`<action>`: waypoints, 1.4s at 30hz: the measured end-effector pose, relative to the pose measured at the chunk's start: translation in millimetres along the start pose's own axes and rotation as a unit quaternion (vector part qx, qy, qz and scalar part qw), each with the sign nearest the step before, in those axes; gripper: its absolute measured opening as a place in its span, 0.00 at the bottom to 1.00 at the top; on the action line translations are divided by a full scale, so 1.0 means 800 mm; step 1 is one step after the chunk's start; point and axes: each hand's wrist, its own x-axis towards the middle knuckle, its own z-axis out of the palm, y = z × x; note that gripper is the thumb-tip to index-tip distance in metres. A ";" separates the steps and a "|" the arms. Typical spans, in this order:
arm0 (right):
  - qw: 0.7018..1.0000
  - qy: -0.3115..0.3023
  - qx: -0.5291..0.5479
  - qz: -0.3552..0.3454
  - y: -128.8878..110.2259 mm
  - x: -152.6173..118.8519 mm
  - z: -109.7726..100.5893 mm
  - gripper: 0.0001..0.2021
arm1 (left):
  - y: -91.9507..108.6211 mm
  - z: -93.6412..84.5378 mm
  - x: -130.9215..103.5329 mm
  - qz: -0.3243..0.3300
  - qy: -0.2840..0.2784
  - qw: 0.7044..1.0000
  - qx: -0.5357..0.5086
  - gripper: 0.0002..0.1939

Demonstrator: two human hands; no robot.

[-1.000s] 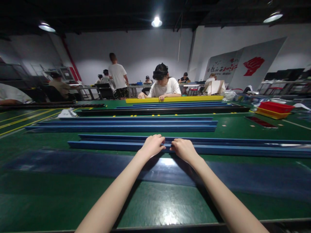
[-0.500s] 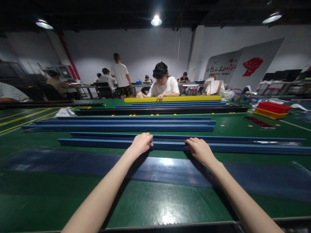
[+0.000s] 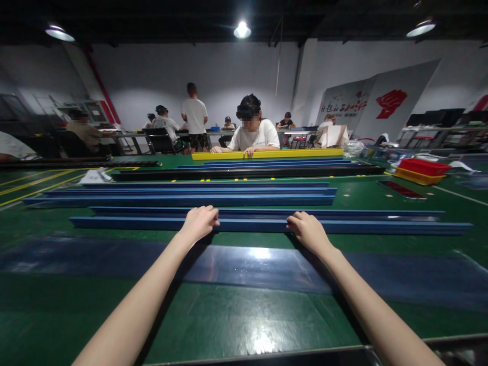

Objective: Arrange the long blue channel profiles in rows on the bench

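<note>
A long blue channel-shaped profile lies crosswise over the green table in front of me. My left hand is closed over its near wall, left of the middle. Farther right, my right hand grips the same wall with bent fingers; its fingertips are partly hidden behind the edge. Between my forearms and this profile, a long strip of clear, shiny film or sheet lies flat on the table.
Beyond lie more blue profiles and a black profile. Across the table a person in a white shirt handles a yellow profile. Red and yellow bins stand at right, near a dark red flat panel.
The blue profile has slid to the left, and its right end now shows in view. My left hand has moved left with it; my right hand has shifted only slightly.
</note>
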 end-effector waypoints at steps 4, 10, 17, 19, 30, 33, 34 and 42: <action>1.000 0.021 -0.011 0.020 0.014 0.000 0.011 0.10 | -0.026 0.011 -0.007 -0.044 0.023 0.998 0.043 0.07; 0.996 0.063 -0.008 0.070 0.037 -0.008 0.026 0.13 | -0.036 0.026 -0.012 -0.111 0.060 0.991 0.045 0.09; 0.997 0.047 0.028 0.051 0.039 0.001 0.029 0.19 | -0.029 0.033 -0.004 -0.165 0.059 0.984 0.025 0.12; 0.997 0.048 0.035 0.047 0.039 0.005 0.032 0.20 | -0.026 0.036 -0.002 -0.180 0.071 0.981 0.025 0.12; 0.991 -0.014 0.124 0.052 -0.037 0.012 0.006 0.28 | 0.020 0.025 -0.003 -0.097 0.094 0.990 -0.047 0.13; 0.961 -0.111 0.242 -0.080 -0.071 -0.002 -0.017 0.32 | 0.017 0.016 -0.020 0.036 -0.036 0.980 -0.193 0.17; 0.949 -0.136 0.266 -0.105 -0.079 -0.008 -0.024 0.36 | 0.014 0.013 -0.028 0.070 -0.079 0.967 -0.233 0.19; 0.917 -0.221 0.294 -0.155 -0.092 -0.031 -0.050 0.44 | 0.000 -0.007 -0.091 0.132 -0.208 0.934 -0.259 0.48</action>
